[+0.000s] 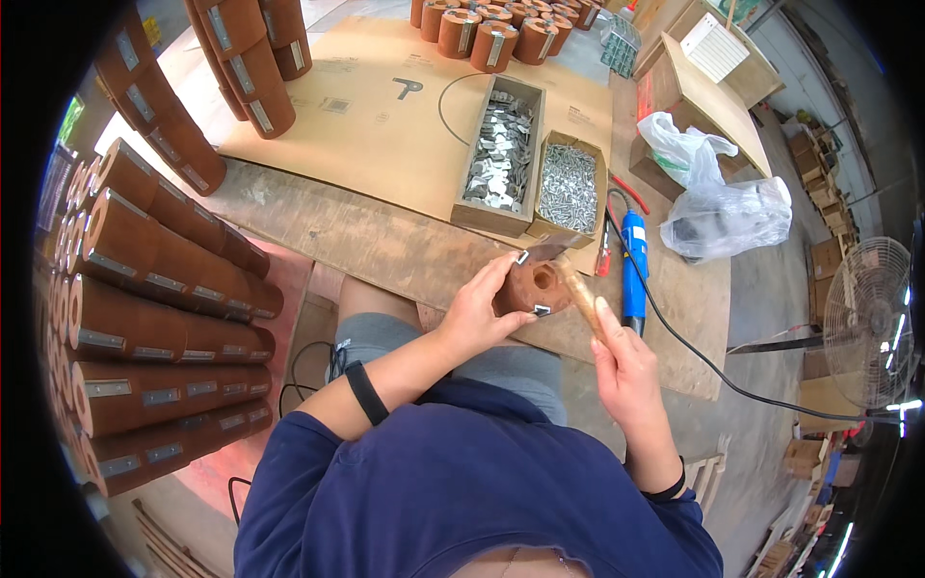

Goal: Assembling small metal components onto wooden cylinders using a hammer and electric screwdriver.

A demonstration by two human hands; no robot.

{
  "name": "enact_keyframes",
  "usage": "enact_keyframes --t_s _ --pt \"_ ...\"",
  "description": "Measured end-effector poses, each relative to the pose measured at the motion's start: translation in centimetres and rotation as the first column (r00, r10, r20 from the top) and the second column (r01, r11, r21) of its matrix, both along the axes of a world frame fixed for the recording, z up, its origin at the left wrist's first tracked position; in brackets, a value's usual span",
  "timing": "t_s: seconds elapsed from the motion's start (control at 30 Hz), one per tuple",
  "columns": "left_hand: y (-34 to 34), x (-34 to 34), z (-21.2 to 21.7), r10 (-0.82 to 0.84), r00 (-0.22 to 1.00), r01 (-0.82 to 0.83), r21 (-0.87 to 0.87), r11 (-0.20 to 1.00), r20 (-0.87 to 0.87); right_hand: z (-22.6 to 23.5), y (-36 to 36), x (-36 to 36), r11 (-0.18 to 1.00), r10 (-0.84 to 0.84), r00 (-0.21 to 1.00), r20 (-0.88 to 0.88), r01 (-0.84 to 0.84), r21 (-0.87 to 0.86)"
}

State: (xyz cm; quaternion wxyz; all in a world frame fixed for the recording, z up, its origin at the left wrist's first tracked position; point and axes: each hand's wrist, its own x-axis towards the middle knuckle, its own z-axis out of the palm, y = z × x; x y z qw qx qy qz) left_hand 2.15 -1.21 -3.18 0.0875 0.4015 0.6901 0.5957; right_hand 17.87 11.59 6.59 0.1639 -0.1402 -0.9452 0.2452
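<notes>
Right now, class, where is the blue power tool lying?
In the head view, the blue power tool lies on the wooden workbench, right of centre, just beyond the right hand, between the box of screws and a clear plastic bag.

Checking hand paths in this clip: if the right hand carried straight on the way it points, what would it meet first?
The right hand grips a wooden handle aimed up-left at the brown cylindrical block held by the left hand. Going on, it would probably meet that block first; depth is hard to judge.

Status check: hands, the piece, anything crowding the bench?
Left hand grips brown spool. Right hand holds wooden handle. Blue power tool lies close beside.
</notes>
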Motion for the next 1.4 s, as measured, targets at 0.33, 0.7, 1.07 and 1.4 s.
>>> enact_keyframes --t_s 0.33,0.7,1.07,1.4 --pt "0.1 0.0 -0.2 0.014 0.999 -0.013 0.019 1.0 -0.034 -0.1 0.2 -0.1 0.999 0.034 0.998 -0.052 -0.035 -0.003" --pt "0.0 -0.1 -0.2 0.02 0.999 -0.02 0.009 1.0 -0.045 -0.1 0.3 -0.6 1.0 0.011 0.997 -0.079 -0.012 -0.012" --pt "0.2 0.1 -0.4 0.025 0.999 -0.024 0.018 1.0 -0.036 -0.6 -0.2 -0.1 0.999 0.032 0.999 0.04 -0.033 0.021" --pt "0.2 0.0 -0.1 0.037 0.999 -0.037 0.026 0.999 -0.014 -1.1 -0.2 0.1 0.997 0.073 0.996 0.046 -0.075 0.036"
